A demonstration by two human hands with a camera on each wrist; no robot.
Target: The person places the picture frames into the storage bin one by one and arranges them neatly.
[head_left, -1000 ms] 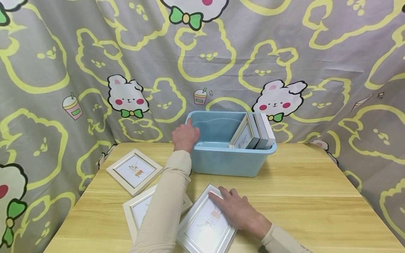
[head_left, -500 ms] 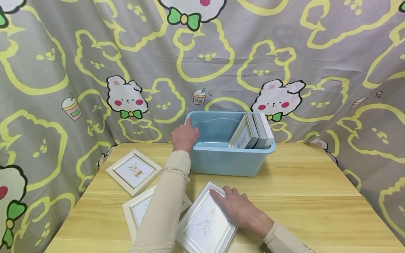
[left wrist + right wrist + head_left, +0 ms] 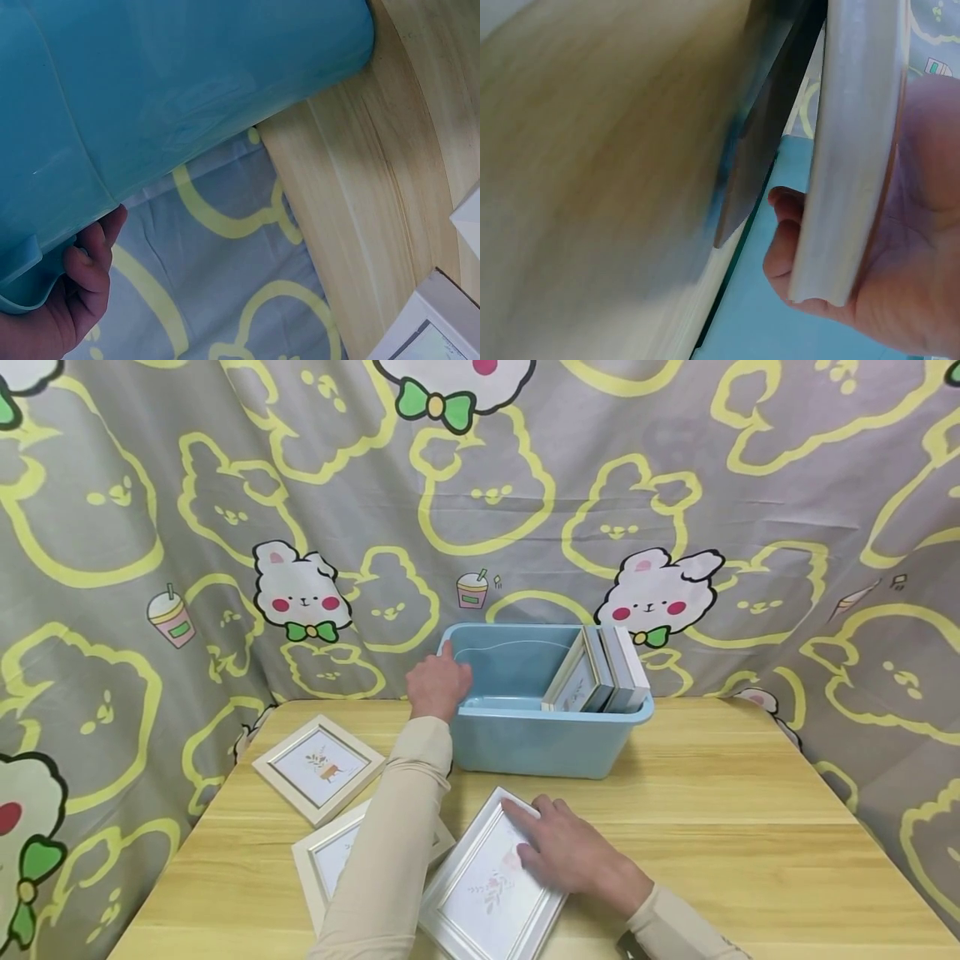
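Observation:
In the head view my left hand [image 3: 438, 683] grips the left rim of a light blue plastic bin [image 3: 540, 743]; in the left wrist view its fingers [image 3: 91, 255] curl round that rim from outside. My right hand [image 3: 573, 852] holds a silver-white picture frame [image 3: 457, 902] by its right side, index finger lying over the front near the top corner. Seen from the right wrist, fingers [image 3: 784, 247] wrap behind the frame's thick white edge [image 3: 847, 172], and a dark backing piece [image 3: 761, 142] slants away from it. A plant drawing shows in the frame, which seems tilted above the table.
Several picture frames [image 3: 600, 668] lean at the bin's right end. A cream frame [image 3: 321, 768] lies on the wooden table [image 3: 720, 843] at left. Another cream frame [image 3: 315, 872] is partly hidden under my left sleeve [image 3: 397, 852]. A patterned curtain [image 3: 525, 485] hangs behind the table.
The silver-white frame has tilted and shifted slightly upward in the head view, and my right hand's fingers have shifted on it. My left hand stays on the bin's rim.

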